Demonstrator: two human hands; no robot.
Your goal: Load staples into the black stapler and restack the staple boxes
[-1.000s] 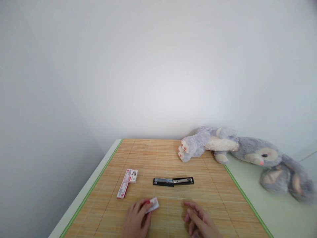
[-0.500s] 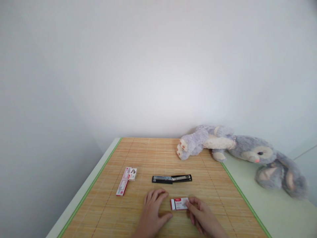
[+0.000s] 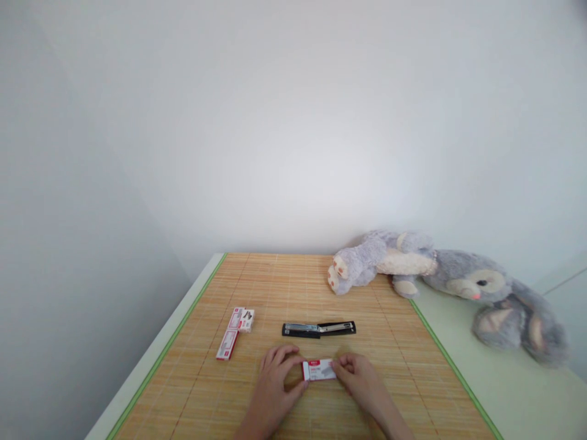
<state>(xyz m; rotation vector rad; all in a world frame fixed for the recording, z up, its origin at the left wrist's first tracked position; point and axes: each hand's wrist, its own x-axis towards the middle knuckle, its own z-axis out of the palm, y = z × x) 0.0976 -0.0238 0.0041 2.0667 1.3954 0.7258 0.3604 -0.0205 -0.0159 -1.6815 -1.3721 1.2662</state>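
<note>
A small white and red box [image 3: 320, 370] lies between my hands near the front of the bamboo mat. My left hand [image 3: 277, 382] has its thumb and index finger at the box's left end, with the fingers curved around it. My right hand [image 3: 360, 379] pinches the right end of the box between thumb and fingers. Beyond the hands lies an opened black stapler [image 3: 318, 329], its metal parts facing up. To the left, long red and white boxes [image 3: 229, 336] lie against a smaller white box [image 3: 246, 320].
The bamboo mat [image 3: 270, 281] with green edging covers much of the pale table [image 3: 518, 379]. A grey plush rabbit [image 3: 408, 263] lies on its side along the back right, partly over the mat. A white wall [image 3: 293, 122] rises behind.
The small box has moved left, and its left end is now at my left hand's fingertips. My right hand has moved left with it.
</note>
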